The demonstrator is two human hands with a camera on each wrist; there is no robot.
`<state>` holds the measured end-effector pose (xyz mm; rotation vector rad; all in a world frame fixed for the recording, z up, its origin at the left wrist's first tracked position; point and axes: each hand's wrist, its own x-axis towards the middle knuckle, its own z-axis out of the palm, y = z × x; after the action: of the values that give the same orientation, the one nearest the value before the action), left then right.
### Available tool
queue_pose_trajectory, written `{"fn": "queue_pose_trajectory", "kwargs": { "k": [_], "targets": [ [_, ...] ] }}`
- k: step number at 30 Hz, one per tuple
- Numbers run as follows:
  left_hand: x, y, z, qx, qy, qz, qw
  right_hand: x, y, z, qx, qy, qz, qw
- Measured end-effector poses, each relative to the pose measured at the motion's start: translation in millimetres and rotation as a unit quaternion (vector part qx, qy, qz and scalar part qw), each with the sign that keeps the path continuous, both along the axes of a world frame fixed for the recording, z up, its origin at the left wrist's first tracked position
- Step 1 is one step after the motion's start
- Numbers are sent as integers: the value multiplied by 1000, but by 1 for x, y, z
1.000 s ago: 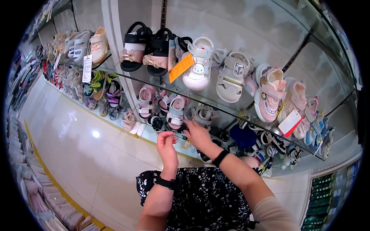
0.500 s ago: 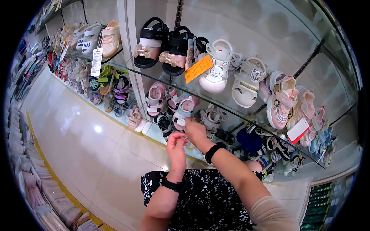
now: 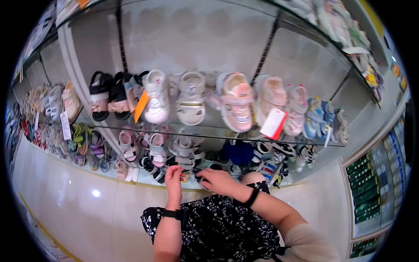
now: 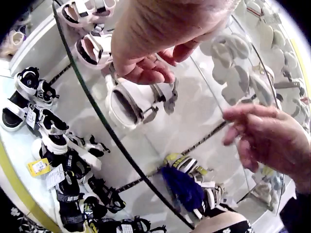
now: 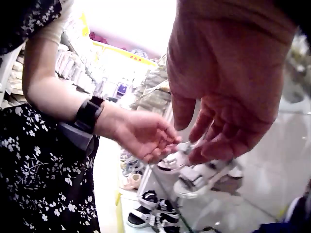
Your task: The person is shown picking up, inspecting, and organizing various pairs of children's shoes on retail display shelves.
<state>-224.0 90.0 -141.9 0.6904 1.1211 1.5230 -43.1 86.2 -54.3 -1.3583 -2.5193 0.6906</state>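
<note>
Both hands are in front of the lower glass shelf, and neither holds anything. My left hand (image 3: 174,182) has loosely bent fingers just below the pink-and-white sandal (image 3: 157,149). My right hand (image 3: 219,182) is to its right, fingers loosely bent, below and right of a grey-white sandal (image 3: 185,150). In the left wrist view the left hand (image 4: 167,41) overlaps a white sandal (image 4: 130,104), with the right hand (image 4: 269,141) apart from it. The right wrist view shows the right hand (image 5: 228,92) near white sandals (image 5: 197,179); whether it touches them I cannot tell.
On the upper shelf stand black-and-pink sandals (image 3: 100,97), a white rabbit shoe (image 3: 156,98) and pink shoes (image 3: 237,102). The glass shelf edge (image 3: 205,136) runs above the hands. A dark blue fluffy item (image 3: 238,152) lies lower right. Pale floor tiles (image 3: 87,209) extend left.
The head view has turned, bringing the upper shelf lower and farther left. My right hand has moved away from the pink-and-white sandal, and the gap between the hands has widened.
</note>
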Motion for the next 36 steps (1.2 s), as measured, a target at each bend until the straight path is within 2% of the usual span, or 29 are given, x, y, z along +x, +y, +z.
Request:
{"fn": "queue_pose_trajectory", "kwargs": {
  "k": [1, 4, 6, 8, 11, 14, 16, 18, 20, 22, 25, 28, 30, 32, 33, 36],
  "targets": [
    [7, 0, -6, -8, 2, -9, 1000, 31, -12, 5, 7, 19, -18, 1000],
    [29, 3, -22, -32, 44, -35, 998, 118, -53, 25, 20, -17, -96, 995],
    [51, 1, -12, -17, 65, -62, 996, 169, -73, 21, 108, -11, -97, 989],
    [78, 0, 4, 10, 116, -89, 989, 200, -86, 29, 82, -16, -153, 985],
    [117, 1, 0, 54, 179, -119, 975, 228, -71, 29, 152, -6, -188, 970],
    [153, 0, -15, 80, 261, -135, 953, 230, -30, 20, 191, -24, -143, 971],
    [171, -10, -15, 55, 317, -158, 934, 222, 1, -5, 178, -23, -102, 978],
    [185, -25, -13, 66, 337, -165, 925, 208, 25, -25, 117, -62, -59, 989],
    [193, -40, -15, 36, 292, -183, 938, 197, 45, -41, 128, -52, -38, 990],
    [196, -53, -25, 27, 254, -167, 952, 187, 62, -51, 151, -26, -65, 986],
    [200, -74, 2, -38, 222, -180, 957, 173, 89, -71, 64, -45, -134, 988],
    [192, -78, 9, -51, 225, -177, 957, 167, 88, -88, 108, -92, -142, 980],
    [184, -77, 7, -90, 226, -175, 954, 167, 90, -98, 161, -61, -151, 973],
    [181, -76, 5, -109, 197, -187, 956, 164, 85, -93, 154, -68, -138, 976],
    [178, -75, 3, -102, 220, -200, 949, 163, 79, -91, 151, -77, -116, 979],
    [178, -71, -3, -103, 198, -180, 958, 164, 59, -89, 137, -95, -90, 982]
  ]
}}
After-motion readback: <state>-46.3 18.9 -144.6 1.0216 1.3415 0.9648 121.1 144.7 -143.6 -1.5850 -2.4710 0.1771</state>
